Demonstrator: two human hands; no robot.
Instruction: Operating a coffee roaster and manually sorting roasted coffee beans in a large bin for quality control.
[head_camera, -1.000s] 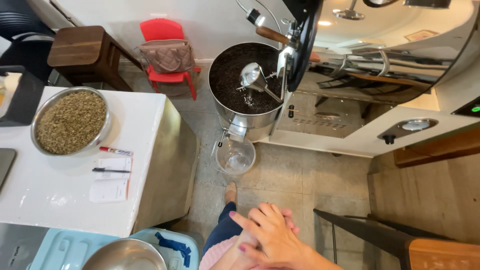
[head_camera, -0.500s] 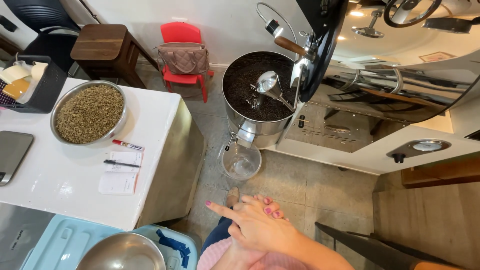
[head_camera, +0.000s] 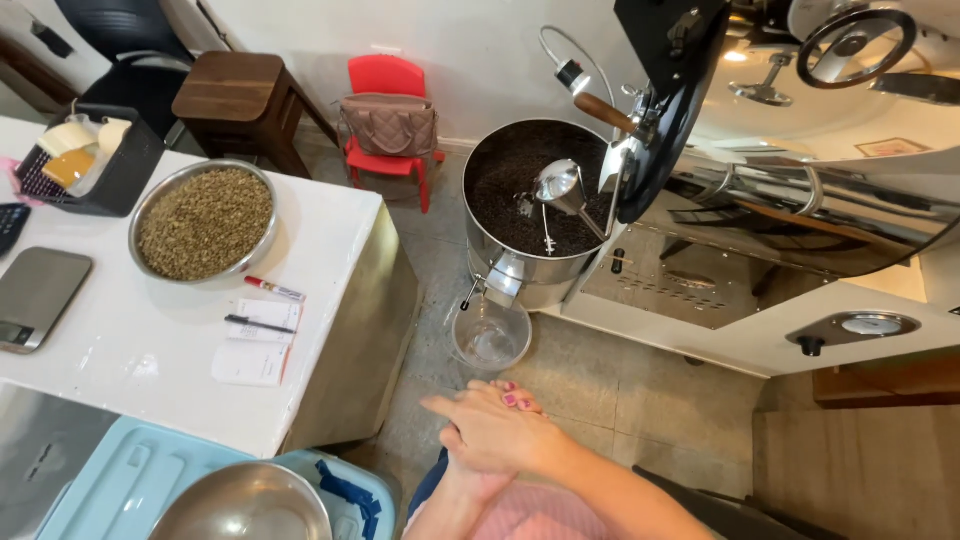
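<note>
Hands clasped together, nothing held, before a coffee roaster on a tiled floor.

The right hand (head_camera: 495, 430) is laid over the left hand (head_camera: 470, 480) at 6 o'clock, fingers flat, both empty. Nearest, at 12 o'clock from them, a clear tub (head_camera: 490, 338) is set on the floor under the spout of the cooling tray (head_camera: 530, 190), which is filled with dark beans. At 9 o'clock the counter (head_camera: 130, 345) edge stands close; a bowl (head_camera: 205, 222) of pale beans is kept well in from it. Open floor lies between.
</note>
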